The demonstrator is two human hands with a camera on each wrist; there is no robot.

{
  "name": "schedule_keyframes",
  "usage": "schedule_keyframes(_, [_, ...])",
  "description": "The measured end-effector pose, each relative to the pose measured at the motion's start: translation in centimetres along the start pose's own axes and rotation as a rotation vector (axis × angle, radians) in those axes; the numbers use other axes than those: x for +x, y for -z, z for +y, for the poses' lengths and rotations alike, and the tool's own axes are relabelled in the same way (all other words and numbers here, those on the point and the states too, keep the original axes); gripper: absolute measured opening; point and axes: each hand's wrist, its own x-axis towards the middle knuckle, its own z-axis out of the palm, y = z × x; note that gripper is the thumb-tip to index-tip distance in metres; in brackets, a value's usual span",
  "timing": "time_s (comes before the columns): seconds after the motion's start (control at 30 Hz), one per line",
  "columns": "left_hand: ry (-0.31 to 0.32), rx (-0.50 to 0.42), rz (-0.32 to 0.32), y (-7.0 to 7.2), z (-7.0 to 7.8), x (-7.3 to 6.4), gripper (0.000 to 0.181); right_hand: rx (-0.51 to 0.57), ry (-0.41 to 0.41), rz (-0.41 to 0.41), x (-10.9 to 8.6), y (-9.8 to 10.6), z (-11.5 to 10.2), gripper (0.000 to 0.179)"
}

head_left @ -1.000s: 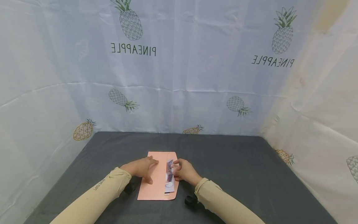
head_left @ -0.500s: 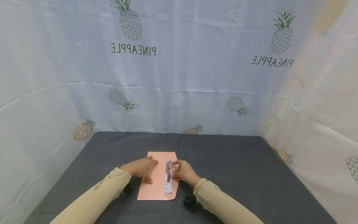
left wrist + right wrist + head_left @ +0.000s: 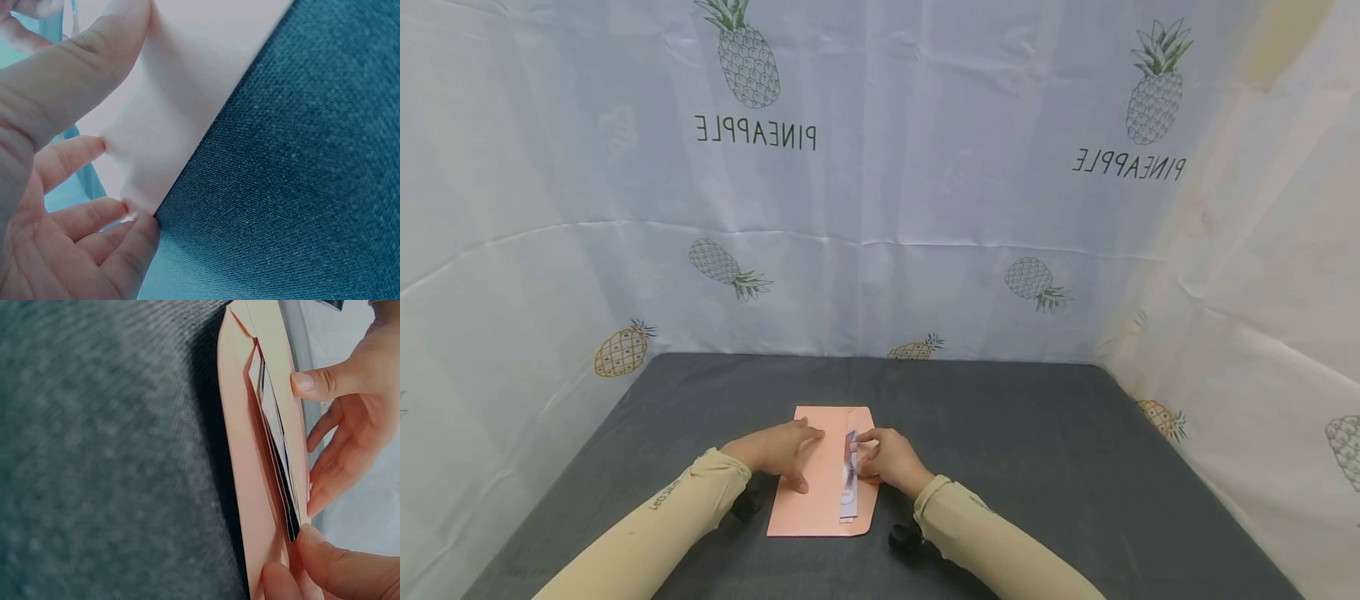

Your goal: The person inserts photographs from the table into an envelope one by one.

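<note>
A salmon-pink envelope (image 3: 808,512) lies on the dark table, its opening and flap to the right. A thin stack of printed photos (image 3: 849,487) sticks partway out of that opening; the rest is hidden inside. My left hand (image 3: 778,454) rests on the envelope's left part, fingers spread, with the thumb on top and fingertips along the edge in the left wrist view. My right hand (image 3: 891,462) holds the photos' outer edge with curled fingers over the flap. In the right wrist view, the right thumb (image 3: 325,556) sits at the stack's near corner (image 3: 292,528).
The dark cloth-covered table (image 3: 1000,450) spreads around the envelope. A white curtain (image 3: 880,183) with pineapple prints encloses the back and sides. Black wrist devices (image 3: 906,537) hang beneath the cream sleeves (image 3: 992,537).
My right hand has moved slightly left, and the photos have slid further into the envelope, leaving a narrower strip showing. The left hand and envelope have stayed in place.
</note>
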Motion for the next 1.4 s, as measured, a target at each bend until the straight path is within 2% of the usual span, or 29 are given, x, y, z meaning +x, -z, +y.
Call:
schedule_keyframes(0.2, [-0.035,-0.002,0.010,0.16,0.01,-0.14,0.086,-0.009,0.011,0.008,0.03,-0.08,-0.18,0.045])
schedule_keyframes(0.5, [-0.012,-0.006,0.002,-0.04,-0.14,0.10,0.086,-0.045,0.007,0.015,0.18,-0.19,-0.11,0.045])
schedule_keyframes(0.8, [-0.030,0.006,0.020,-0.21,-0.33,0.19,0.085,-0.152,0.017,0.035,0.18,-0.29,-0.33,0.045])
schedule_keyframes(1.03, [-0.035,-0.016,0.015,-0.16,-0.28,0.10,0.085,-0.176,-0.002,0.031,0.27,-0.36,-0.41,0.044])
schedule_keyframes(1.4, [-0.007,-0.018,0.007,-0.30,-0.36,0.21,0.086,-0.230,-0.027,0.030,0.50,-0.46,-0.62,0.045])
